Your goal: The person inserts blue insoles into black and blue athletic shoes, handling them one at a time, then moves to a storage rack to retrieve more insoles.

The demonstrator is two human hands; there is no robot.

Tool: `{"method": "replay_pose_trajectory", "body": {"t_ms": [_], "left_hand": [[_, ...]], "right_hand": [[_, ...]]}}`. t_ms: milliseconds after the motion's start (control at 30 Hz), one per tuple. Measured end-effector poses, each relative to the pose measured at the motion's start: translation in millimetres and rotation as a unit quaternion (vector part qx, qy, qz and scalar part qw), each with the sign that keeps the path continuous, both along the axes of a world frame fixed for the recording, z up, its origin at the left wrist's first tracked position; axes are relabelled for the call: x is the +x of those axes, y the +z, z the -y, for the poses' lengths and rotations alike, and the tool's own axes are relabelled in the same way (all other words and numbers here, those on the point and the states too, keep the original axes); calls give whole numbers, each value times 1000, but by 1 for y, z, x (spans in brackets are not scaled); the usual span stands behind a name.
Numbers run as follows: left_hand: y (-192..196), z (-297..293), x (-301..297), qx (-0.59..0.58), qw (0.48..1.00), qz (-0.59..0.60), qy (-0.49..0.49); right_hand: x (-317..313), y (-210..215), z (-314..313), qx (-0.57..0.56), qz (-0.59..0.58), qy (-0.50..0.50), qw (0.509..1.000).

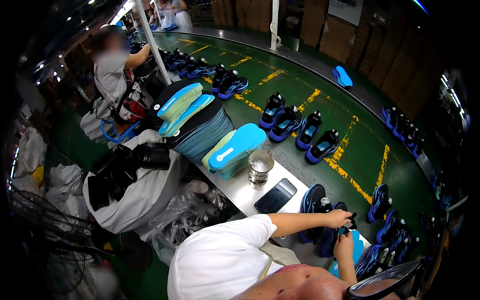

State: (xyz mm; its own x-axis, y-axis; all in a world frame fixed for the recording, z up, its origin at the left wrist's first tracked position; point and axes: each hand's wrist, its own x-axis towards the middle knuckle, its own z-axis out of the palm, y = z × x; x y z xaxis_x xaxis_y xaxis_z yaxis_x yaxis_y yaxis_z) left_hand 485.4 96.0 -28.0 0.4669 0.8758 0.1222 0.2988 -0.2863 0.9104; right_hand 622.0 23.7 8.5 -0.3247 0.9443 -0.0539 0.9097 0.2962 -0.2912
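Observation:
Over a black sneaker with a blue sole (327, 243) on the metal ledge, my left hand (339, 218) is closed on the black upper near its tongue. My right hand (344, 246) is closed at the shoe's opening; what its fingers grip is hidden. Beside that hand shows a bright blue insole (357, 247). Another black and blue sneaker (312, 200) stands just left of the one I handle. A dark phone (275, 195) lies on the metal ledge (240, 196), near a clear glass cup (260, 167).
Blue insoles (237, 147) and a tall stack of dark insoles (205, 130) sit farther up the ledge. Sneakers (287, 123) line the green conveyor belt (310, 97) with yellow marks. A white sack (145, 195) with black items stands left. Another person (112, 75) works farther back.

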Motion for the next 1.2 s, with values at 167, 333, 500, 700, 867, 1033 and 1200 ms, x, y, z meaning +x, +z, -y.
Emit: {"method": "replay_pose_trajectory", "body": {"t_ms": [167, 333, 500, 700, 867, 1033, 1200], "left_hand": [[15, 5, -8, -34, 999, -8, 8], [22, 11, 0, -33, 998, 11, 49], [22, 9, -1, -26, 1000, 16, 3], [25, 11, 2, -44, 999, 17, -12], [35, 15, 0, -74, 997, 5, -9], [29, 16, 1, -76, 997, 24, -7], [32, 18, -5, -64, 997, 35, 0]], "right_hand": [[-7, 31, 18, 24, 98, -49, 994], [9, 43, 4, -155, 53, -33, 986], [15, 24, 12, -14, 42, 55, 997], [6, -7, 0, 106, 74, 88, 988], [14, -15, -9, -2, 125, 90, 988], [31, -37, -28, -72, 269, 197, 940], [4, -19, -42, -171, 380, 266, 869]]}}
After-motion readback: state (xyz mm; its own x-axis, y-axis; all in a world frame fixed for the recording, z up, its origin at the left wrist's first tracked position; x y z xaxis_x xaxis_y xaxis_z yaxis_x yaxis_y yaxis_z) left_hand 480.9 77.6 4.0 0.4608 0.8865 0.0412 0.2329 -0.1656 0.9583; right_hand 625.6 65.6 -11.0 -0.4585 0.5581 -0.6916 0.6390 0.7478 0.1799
